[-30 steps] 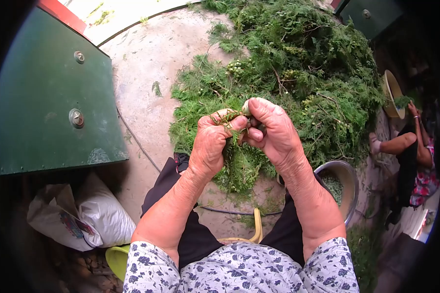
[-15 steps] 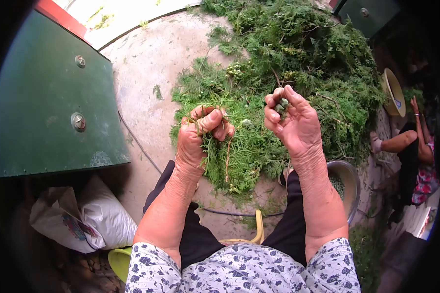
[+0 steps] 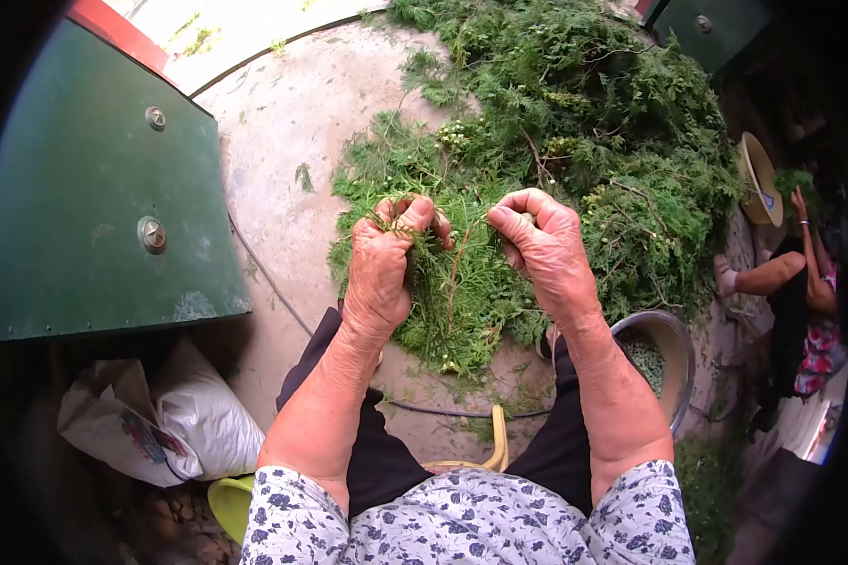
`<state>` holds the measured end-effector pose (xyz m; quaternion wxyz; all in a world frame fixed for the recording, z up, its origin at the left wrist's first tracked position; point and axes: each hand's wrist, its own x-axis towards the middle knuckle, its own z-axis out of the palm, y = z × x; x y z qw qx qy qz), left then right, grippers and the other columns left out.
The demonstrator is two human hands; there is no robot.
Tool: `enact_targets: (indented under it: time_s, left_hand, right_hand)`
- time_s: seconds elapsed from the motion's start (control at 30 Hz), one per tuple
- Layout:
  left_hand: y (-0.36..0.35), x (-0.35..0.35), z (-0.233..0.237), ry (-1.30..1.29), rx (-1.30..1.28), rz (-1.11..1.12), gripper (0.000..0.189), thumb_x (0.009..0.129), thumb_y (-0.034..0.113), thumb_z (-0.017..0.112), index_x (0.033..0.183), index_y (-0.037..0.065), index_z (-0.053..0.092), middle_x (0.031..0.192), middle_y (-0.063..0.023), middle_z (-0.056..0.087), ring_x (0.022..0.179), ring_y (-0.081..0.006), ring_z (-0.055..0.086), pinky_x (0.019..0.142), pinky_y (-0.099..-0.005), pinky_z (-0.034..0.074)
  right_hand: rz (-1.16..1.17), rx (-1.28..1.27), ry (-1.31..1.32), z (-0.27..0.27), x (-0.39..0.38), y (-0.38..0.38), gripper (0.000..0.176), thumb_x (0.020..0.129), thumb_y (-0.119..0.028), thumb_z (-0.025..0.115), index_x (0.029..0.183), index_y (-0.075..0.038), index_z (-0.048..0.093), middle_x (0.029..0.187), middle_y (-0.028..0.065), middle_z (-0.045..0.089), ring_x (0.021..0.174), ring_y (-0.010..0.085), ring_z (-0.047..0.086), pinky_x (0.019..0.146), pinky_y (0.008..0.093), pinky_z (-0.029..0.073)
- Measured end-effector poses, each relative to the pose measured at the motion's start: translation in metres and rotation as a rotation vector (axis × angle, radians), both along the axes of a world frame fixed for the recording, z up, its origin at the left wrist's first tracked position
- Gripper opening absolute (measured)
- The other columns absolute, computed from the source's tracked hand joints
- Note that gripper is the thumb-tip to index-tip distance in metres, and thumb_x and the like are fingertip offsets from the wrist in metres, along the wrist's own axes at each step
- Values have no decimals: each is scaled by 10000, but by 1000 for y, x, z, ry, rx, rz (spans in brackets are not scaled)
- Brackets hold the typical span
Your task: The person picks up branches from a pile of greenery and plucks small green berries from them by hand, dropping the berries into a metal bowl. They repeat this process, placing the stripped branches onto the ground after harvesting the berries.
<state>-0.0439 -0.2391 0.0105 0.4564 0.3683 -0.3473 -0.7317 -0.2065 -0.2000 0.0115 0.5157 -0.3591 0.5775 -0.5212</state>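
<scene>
My left hand (image 3: 379, 273) is closed around a leafy evergreen sprig (image 3: 428, 287), likely arborvitae, whose flat green fronds and thin brown stem hang below the fingers. To its right, my right hand (image 3: 548, 247) is closed, thumb and forefinger pinched together at the sprig's side. A bit of the small green cones (image 3: 529, 218) shows between its curled fingers; the rest are hidden by the hand. Under both hands lies a heap of cut evergreen branches (image 3: 622, 113). By my right forearm stands a grey basin (image 3: 685, 381) with small green cones (image 3: 643, 363) inside.
A green metal door panel (image 3: 94, 217) with star-shaped knobs is at left, above white sacks (image 3: 212, 414). A dark cable (image 3: 266, 273) crosses the concrete floor (image 3: 301, 104). At far right, another person (image 3: 815, 292) sits near a tan basin (image 3: 761, 179), hands raised to greenery.
My right hand has turned palm-down and moved left and down towards the sprig, its fingers closing over the cones. My left hand has shifted slightly right, still gripping the sprig.
</scene>
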Motion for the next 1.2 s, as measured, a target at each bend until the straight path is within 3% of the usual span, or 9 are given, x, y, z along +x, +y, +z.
enact_targets:
  time_s: [0.07, 0.17, 0.2, 0.4, 0.57, 0.7, 0.8, 0.93, 1.2]
  left_hand:
    - [2, -4, 1, -11, 134, -13, 165, 870, 184, 575, 862, 20, 569, 809, -94, 631, 671, -158, 608, 604, -289, 512]
    - [2, -6, -14, -127, -11, -148, 138, 836, 147, 621, 879, 22, 580, 798, -57, 626, 682, -116, 588, 622, -266, 496]
    - [5, -11, -7, -115, -24, -162, 187, 774, 180, 701, 825, 40, 589, 725, 26, 574, 628, -45, 496, 559, -206, 407]
    - [4, -6, -7, -144, 17, -166, 123, 737, 40, 686, 833, 30, 609, 727, 23, 590, 640, -46, 509, 566, -199, 411]
    - [3, -2, 0, -13, 121, -197, 101, 744, 9, 658, 831, 38, 616, 697, 18, 587, 624, -58, 526, 547, -208, 425]
    - [3, 3, -1, 14, 174, -214, 100, 762, 26, 653, 851, 51, 613, 700, 18, 583, 621, -62, 527, 529, -206, 415]
    - [2, 2, -5, 75, 138, -181, 187, 796, 74, 633, 974, 75, 577, 824, 7, 582, 669, -88, 544, 573, -224, 448]
    - [3, -1, -8, 65, 59, -143, 168, 799, 65, 625, 962, 68, 586, 825, 4, 591, 675, -92, 545, 596, -225, 451]
    - [8, -11, -9, -185, -88, -133, 191, 751, 110, 699, 900, 17, 624, 758, 21, 596, 691, -49, 506, 627, -209, 413]
  right_hand:
    - [2, -32, 45, 1, 0, 0, 131, 808, -134, 653, 825, -20, 591, 604, -37, 520, 460, 20, 434, 405, 177, 335]
    - [22, -59, 125, -1, 3, 1, 126, 809, -127, 646, 828, -18, 585, 621, -23, 540, 480, 19, 444, 421, 183, 350]
    - [35, -40, 107, -1, 4, 2, 126, 813, -132, 641, 830, -20, 586, 622, -20, 542, 479, 21, 447, 421, 183, 352]
    - [134, 65, -24, 1, 2, 7, 156, 854, -161, 599, 821, -12, 566, 618, -13, 516, 464, 37, 443, 393, 195, 336]
    - [166, 137, -761, -10, -6, 10, 237, 890, -279, 545, 854, -46, 521, 675, 5, 466, 461, 45, 411, 361, 167, 282]
    - [87, 29, -654, -5, -19, 2, 270, 894, -283, 537, 915, -15, 506, 732, 34, 500, 534, 76, 460, 389, 193, 342]
    - [21, 57, -594, 12, -17, 1, 220, 881, -239, 566, 897, -22, 536, 763, 43, 545, 566, 88, 521, 410, 186, 364]
    - [159, 125, -606, 2, -16, 6, 218, 867, -211, 586, 960, -17, 549, 793, 42, 567, 570, 81, 546, 406, 174, 365]
    - [110, 125, -505, 2, -12, 11, 193, 834, -125, 627, 976, -20, 549, 705, -5, 552, 503, 49, 523, 377, 151, 339]
